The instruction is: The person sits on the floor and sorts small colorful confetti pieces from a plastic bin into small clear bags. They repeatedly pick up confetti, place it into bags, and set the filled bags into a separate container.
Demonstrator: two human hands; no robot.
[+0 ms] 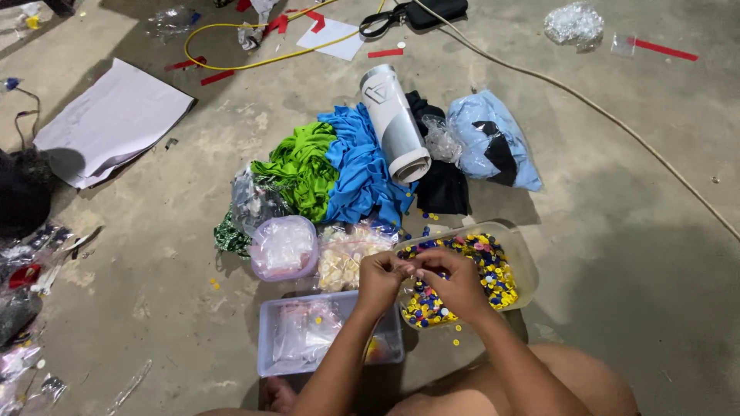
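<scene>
Item: small piece, too tiny to identify, pinched between our left hand [379,279] and right hand [455,281], both clenched on it above the tub of coloured caps [518,258]. Risk, we judge: a slip drops it among the caps. Left of hands: clear box [270,339]; beyond: round lilac bag [284,246], pale-blue bag [493,142].

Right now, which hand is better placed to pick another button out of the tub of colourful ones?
Probably the right hand: it hangs directly over the tub of colourful buttons. The left hand sits at the tub's near-left edge, fingertips meeting the right's.
</scene>
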